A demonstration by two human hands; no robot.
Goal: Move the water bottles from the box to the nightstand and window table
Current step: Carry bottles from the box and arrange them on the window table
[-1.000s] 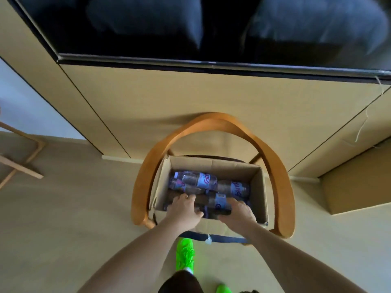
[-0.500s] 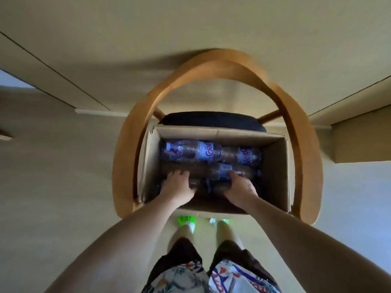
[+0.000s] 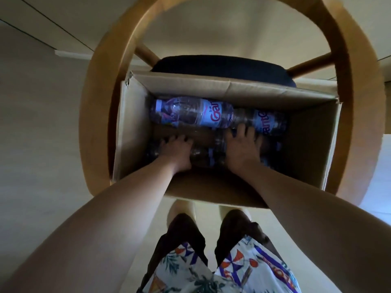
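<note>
An open cardboard box (image 3: 211,86) stands on a chair seat and holds several clear water bottles lying on their sides. One bottle with a blue and white label (image 3: 190,112) lies along the far wall, and another (image 3: 267,121) lies to its right. Both my hands reach down into the near row. My left hand (image 3: 177,153) curls its fingers over a dark bottle (image 3: 203,158) at the left. To its right, my right hand (image 3: 243,149) grips another bottle of that row, fingertips reaching the far bottles. The bottles under my hands are mostly hidden.
The box sits on a wooden chair (image 3: 99,102) with a curved armrest ring and a dark seat cushion (image 3: 211,64). Beige cabinet fronts (image 3: 232,28) rise just behind the chair. My legs and patterned shorts (image 3: 211,267) are right below the box.
My head has moved closer and tilted further down, so the box fills the view. Both hands have gone deeper into the box and settled over bottles in the near row.
</note>
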